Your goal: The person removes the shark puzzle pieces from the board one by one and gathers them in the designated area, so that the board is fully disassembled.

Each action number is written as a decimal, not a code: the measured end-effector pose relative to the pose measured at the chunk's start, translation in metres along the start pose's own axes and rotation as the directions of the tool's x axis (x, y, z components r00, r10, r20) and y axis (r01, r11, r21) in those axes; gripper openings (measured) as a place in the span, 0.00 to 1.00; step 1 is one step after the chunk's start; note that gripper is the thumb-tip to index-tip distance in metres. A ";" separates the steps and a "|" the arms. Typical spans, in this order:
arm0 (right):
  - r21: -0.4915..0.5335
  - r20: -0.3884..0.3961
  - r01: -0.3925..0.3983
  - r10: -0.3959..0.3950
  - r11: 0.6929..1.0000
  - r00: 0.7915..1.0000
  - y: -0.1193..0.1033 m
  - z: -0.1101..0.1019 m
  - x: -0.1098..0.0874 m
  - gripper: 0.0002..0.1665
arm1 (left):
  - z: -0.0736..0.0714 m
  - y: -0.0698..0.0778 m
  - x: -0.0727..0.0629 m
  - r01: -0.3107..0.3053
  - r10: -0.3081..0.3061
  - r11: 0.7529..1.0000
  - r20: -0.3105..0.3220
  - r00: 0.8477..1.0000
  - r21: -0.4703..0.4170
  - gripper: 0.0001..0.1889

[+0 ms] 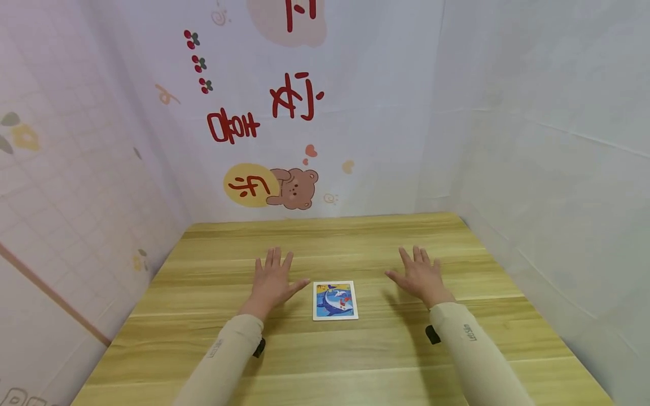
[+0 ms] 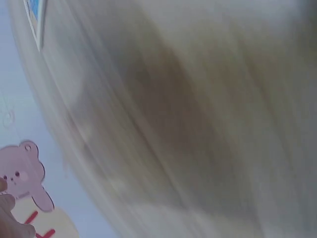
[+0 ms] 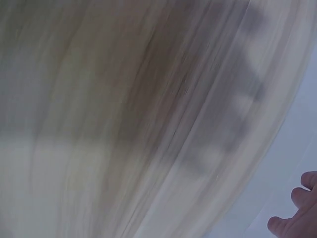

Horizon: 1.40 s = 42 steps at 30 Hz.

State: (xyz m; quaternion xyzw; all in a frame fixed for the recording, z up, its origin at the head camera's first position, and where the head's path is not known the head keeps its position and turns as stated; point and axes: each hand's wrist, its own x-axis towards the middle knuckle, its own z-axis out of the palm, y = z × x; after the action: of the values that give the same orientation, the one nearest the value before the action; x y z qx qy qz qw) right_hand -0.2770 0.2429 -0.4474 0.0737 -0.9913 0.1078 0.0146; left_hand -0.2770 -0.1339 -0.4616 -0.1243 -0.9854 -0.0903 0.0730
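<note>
A small square picture puzzle [image 1: 336, 301] with a white border lies flat on the wooden table; its picture has a blue-and-white dolphin or whale on blue and yellow. To its left, my left hand [image 1: 272, 285] is spread with straight fingers, the thumb pointing toward the puzzle's upper left corner. My right hand [image 1: 420, 277] is spread likewise on the other side, farther from the puzzle. Both hands hold nothing and cast shadows on the wood. The left wrist view catches just a corner of the puzzle [image 2: 35, 20]. Fingertips [image 3: 280, 224] show at the lower right of the right wrist view.
The light wooden table [image 1: 325, 355] reaches back to a white wall covering [image 1: 376, 113] with a bear print and red characters. Pale wall panels [image 1: 553, 169] stand along the left and right sides. A dark wrist strap [image 1: 433, 334] shows under the right sleeve.
</note>
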 end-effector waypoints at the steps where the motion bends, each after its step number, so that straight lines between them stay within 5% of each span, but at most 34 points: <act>1: 0.009 -0.003 0.002 -0.002 1.000 1.000 -0.003 0.001 0.000 0.49 | 0.002 0.005 0.000 -0.003 0.003 1.000 -0.002 1.000 -0.010 0.49; 13: 0.152 -0.068 0.030 -0.019 0.988 0.997 -0.031 0.021 0.005 0.39 | 0.015 0.060 0.003 0.027 -0.023 0.985 0.029 0.999 -0.170 0.43; 21: 0.410 -0.068 -0.017 0.049 0.912 0.997 -0.053 0.035 0.010 0.33 | 0.030 0.073 0.003 0.061 -0.067 0.949 -0.009 0.998 -0.308 0.38; 25: 0.563 0.012 -0.088 0.099 0.822 0.995 -0.063 0.040 0.012 0.28 | 0.037 0.081 0.002 0.071 -0.088 0.930 -0.029 0.996 -0.359 0.34; 29: 0.715 0.084 -0.160 0.144 0.681 0.986 -0.072 0.045 0.015 0.23 | 0.040 0.089 0.001 0.071 -0.093 0.920 -0.040 0.995 -0.385 0.31; 33: 0.778 0.120 -0.183 0.143 0.601 0.982 -0.079 0.052 0.015 0.20 | 0.046 0.094 -0.002 0.071 -0.094 0.924 -0.043 0.995 -0.376 0.28; 42: 0.732 0.137 -0.166 0.097 0.660 0.986 -0.093 0.059 0.011 0.16 | 0.052 0.096 -0.007 0.078 -0.101 0.933 -0.049 0.994 -0.351 0.28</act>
State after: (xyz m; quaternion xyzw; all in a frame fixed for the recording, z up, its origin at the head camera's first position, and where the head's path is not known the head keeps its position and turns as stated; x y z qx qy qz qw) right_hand -0.2748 0.1390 -0.4846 0.0060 -0.8644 0.4982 -0.0670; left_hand -0.2513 -0.0335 -0.4982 -0.0873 -0.9556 -0.2705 0.0782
